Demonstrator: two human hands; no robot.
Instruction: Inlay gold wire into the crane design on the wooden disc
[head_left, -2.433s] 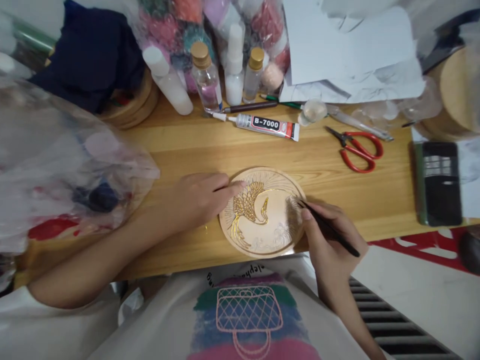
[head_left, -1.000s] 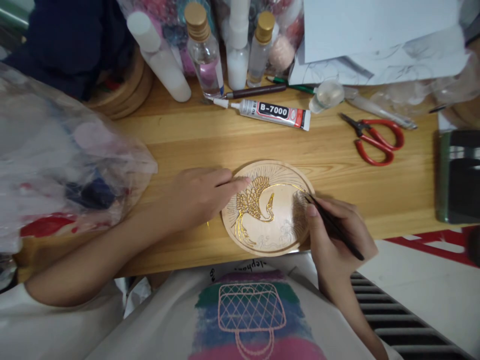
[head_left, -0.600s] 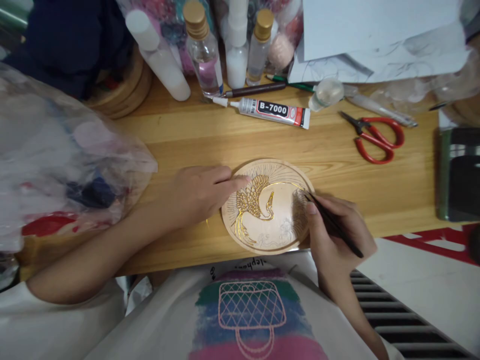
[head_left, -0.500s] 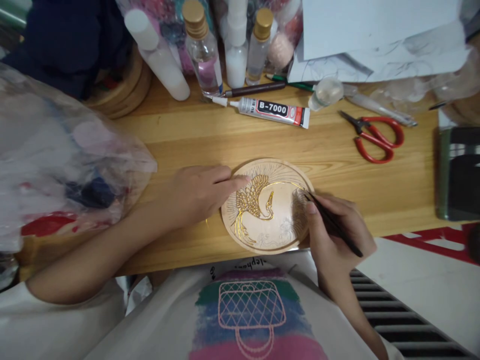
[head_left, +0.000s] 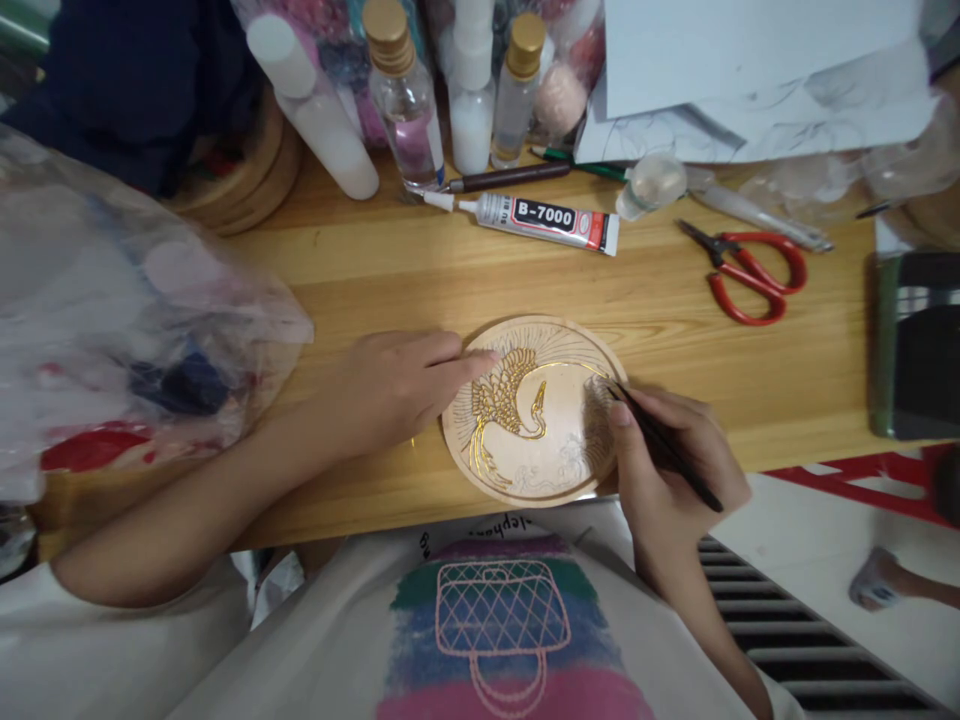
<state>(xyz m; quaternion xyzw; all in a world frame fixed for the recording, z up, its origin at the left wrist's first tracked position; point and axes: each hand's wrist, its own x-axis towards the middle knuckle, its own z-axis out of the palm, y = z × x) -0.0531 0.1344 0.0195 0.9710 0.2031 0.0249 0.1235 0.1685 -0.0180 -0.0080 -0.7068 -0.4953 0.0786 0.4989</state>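
Note:
A round wooden disc (head_left: 559,445) with a gold-outlined crane lies near the front edge of the wooden table (head_left: 450,290). My left hand (head_left: 394,385) rests on the table with its fingers curled, and its index finger presses on the disc's left rim. My right hand (head_left: 671,465) pinches a thin black tool (head_left: 664,450) like a pen, with the tip touching the disc's right part.
Behind the disc lie a B-7000 glue tube (head_left: 544,217), red scissors (head_left: 746,272) and a dark pen (head_left: 510,179). Several bottles (head_left: 401,95) stand at the back, beside white papers (head_left: 750,70). A plastic bag (head_left: 127,310) fills the left. A dark box (head_left: 915,345) sits at the right.
Both hands and the disc hold almost still; the view shifted slightly since 2.4 s ago. Another person's foot has appeared on the floor at lower right.

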